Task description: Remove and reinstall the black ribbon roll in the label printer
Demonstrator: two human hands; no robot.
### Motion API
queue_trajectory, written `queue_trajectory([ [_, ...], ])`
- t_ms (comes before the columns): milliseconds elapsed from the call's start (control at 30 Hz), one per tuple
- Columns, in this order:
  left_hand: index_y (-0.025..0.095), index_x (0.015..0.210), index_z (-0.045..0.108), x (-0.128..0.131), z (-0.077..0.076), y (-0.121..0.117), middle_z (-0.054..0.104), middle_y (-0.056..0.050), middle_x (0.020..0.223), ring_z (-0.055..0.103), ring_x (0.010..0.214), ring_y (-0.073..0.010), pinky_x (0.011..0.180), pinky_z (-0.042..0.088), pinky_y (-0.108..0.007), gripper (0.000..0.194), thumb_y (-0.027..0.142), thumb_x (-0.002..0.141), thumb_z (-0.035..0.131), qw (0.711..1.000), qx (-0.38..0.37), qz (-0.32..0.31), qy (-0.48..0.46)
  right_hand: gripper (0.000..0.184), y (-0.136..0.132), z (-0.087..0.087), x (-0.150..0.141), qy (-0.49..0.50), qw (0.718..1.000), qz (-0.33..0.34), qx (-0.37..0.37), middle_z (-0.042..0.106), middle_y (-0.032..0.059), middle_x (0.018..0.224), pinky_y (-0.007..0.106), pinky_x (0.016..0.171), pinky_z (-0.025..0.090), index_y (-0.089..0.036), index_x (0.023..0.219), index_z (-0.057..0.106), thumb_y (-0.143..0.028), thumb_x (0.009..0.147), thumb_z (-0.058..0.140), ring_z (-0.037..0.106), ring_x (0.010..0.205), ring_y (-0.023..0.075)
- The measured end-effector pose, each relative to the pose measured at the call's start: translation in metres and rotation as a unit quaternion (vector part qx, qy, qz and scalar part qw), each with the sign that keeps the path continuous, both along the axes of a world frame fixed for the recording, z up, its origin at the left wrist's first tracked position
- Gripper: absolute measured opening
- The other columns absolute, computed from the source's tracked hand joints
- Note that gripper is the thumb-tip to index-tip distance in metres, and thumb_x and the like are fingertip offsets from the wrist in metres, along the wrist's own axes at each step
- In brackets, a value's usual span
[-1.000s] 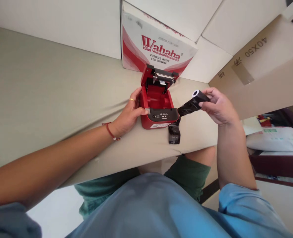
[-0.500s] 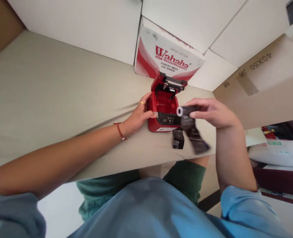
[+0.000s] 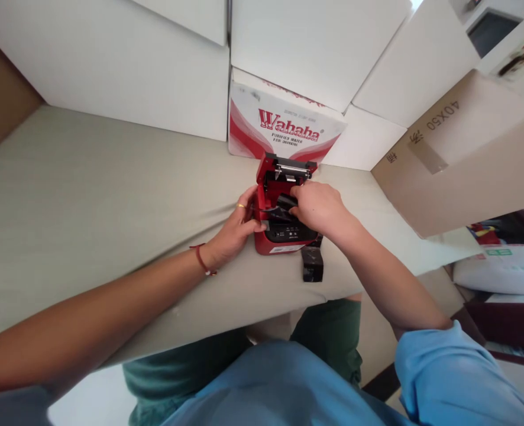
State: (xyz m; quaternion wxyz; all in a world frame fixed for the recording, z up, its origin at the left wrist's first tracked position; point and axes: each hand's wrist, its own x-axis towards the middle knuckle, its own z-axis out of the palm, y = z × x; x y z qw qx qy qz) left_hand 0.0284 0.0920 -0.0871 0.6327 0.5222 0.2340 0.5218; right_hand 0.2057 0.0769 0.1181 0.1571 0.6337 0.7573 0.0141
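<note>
Partly hidden, black roll [image 3: 284,202] pinched by right hand [image 3: 319,205], left hand [image 3: 234,232] gripping red printer [image 3: 284,233]

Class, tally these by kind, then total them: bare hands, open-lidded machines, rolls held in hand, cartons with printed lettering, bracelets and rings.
Bare hands: 2 (left hand, right hand)
Boxy red machine, lid open: 1
Shiny black roll, held: 1
Printed cartons: 2 (red-and-white Wahaha cardboard carton, brown 40X50 cardboard carton)
Red cord bracelet: 1
Gold-coloured ring: 1
Total: 8

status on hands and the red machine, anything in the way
Left hand on red machine. Right hand holding black roll at its open compartment. Lid raised, no obstruction seen.
</note>
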Motion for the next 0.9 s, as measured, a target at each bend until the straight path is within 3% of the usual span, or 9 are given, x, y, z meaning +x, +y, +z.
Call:
queue_trajectory([
  [267, 0.039, 0.182, 0.037, -0.001, -0.003, 0.001, 0.040, -0.004, 0.196, 0.035, 0.183, -0.0401, 0.154, 0.029, -0.064, 0.110, 0.032, 0.083, 0.082, 1.000, 0.014, -0.006, 0.014, 0.044, -0.012, -0.001, -0.016, -0.023, 1.000, -0.003, 0.006, 0.079, 0.0219, 0.152, 0.038, 0.087, 0.061, -0.022, 0.141, 0.088, -0.016, 0.116, 0.051, 0.086, 0.118, 0.0347],
  [400, 0.039, 0.182, 0.038, -0.002, -0.002, 0.001, 0.041, -0.005, 0.196, 0.036, 0.182, -0.0403, 0.153, 0.030, -0.064, 0.108, 0.034, 0.084, 0.083, 1.000, 0.020, -0.015, 0.012, 0.044, -0.001, -0.003, -0.015, -0.004, 1.000, 0.016, -0.009, 0.089, 0.0182, 0.135, 0.038, 0.094, 0.061, -0.023, 0.140, 0.088, -0.015, 0.116, 0.051, 0.084, 0.128, 0.0365],
  [700, 0.042, 0.180, 0.041, -0.006, 0.004, -0.004, 0.045, -0.005, 0.194, 0.039, 0.182, -0.0406, 0.153, 0.030, -0.065, 0.109, 0.038, 0.083, 0.089, 1.000, -0.007, -0.026, 0.004, 0.037, 0.023, -0.022, -0.007, 0.017, 0.999, 0.028, -0.024, 0.089, 0.0246, 0.134, 0.043, 0.096, 0.064, -0.017, 0.135, 0.085, -0.010, 0.114, 0.055, 0.086, 0.127, 0.0403],
  [900, 0.041, 0.181, 0.041, -0.010, 0.008, -0.009, 0.040, -0.006, 0.198, 0.027, 0.188, -0.0420, 0.156, 0.023, -0.067, 0.114, 0.042, 0.081, 0.095, 0.999, -0.031, -0.029, 0.001, 0.038, 0.033, -0.028, -0.010, 0.022, 0.998, 0.040, -0.032, 0.089, 0.0270, 0.133, 0.045, 0.094, 0.065, -0.016, 0.142, 0.082, -0.011, 0.115, 0.055, 0.086, 0.126, 0.0420],
])
